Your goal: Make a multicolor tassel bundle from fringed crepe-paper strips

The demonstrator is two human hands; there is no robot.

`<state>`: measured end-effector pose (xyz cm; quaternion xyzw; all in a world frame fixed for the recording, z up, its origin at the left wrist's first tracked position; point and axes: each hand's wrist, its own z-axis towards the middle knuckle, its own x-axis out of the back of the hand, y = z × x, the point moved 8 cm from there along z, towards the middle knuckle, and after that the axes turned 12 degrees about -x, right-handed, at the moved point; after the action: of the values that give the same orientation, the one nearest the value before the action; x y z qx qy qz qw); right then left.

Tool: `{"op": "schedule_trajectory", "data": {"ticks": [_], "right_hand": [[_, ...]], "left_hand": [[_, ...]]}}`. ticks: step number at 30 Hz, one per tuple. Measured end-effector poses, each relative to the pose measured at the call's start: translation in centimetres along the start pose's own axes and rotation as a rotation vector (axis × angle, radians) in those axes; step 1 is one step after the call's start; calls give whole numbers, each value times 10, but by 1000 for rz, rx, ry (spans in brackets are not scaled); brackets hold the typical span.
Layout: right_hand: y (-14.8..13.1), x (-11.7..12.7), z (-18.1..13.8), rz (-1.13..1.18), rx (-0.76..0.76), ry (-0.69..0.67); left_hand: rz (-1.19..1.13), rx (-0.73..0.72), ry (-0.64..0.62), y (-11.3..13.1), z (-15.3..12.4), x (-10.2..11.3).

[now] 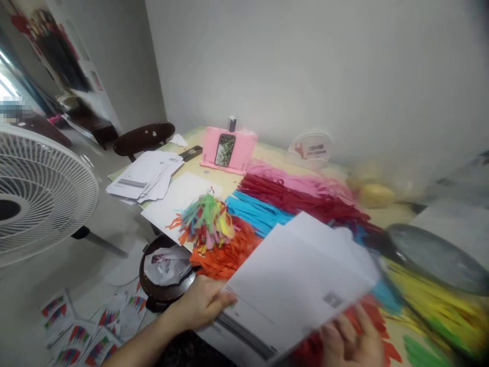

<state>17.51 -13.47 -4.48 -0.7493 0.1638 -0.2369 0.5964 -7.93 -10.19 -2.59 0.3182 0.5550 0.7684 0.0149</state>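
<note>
A few white printed sheets of paper (pixel 282 275) are held tilted above the table, with a dark printed band near the lower edge. My left hand (pixel 202 304) pinches their left edge, thumb on top. At the lower right edge, the curled fingers of my right hand (pixel 353 336) grip the paper, slightly blurred. Just beyond the sheets lie orange tissue strips (pixel 229 252), blue strips (pixel 260 211) and dark red strips (pixel 294 196). A multicoloured tissue tassel bunch (pixel 208 221) rests beside the orange ones.
A stack of printed papers (pixel 143 176) lies at the table's far left. Behind the strips stands a pink holder (pixel 246 148) with a phone (pixel 225 150). A white fan (pixel 46 193) is on the left, near a round stool (pixel 148 290) bearing a plastic bag. Printed packets (pixel 78 336) cover the floor.
</note>
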Motion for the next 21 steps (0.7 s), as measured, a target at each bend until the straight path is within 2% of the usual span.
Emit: {"op": "schedule_trajectory", "data": {"ticks": [2,4,8,10,12,17,21], "right_hand": [[-5,3,-2,36,-20,103],[-4,-2,-9,27,-66,148],[3,-31,-29,3,-123,-11],[2,-40,-37,55,-134,-90],[-4,-36,-39,134,-129,-68],[-24,-8,-36,182,-20,197],[-22,-5,-37,167,-8,218]], "left_hand": [[23,0,-53,3,-4,-4],[-99,57,29,4,-3,0],[-545,115,506,4,7,26],[-627,95,654,7,13,34],[-647,86,670,11,18,32],[-682,114,602,8,15,16],[-649,143,659,-4,10,20]]}}
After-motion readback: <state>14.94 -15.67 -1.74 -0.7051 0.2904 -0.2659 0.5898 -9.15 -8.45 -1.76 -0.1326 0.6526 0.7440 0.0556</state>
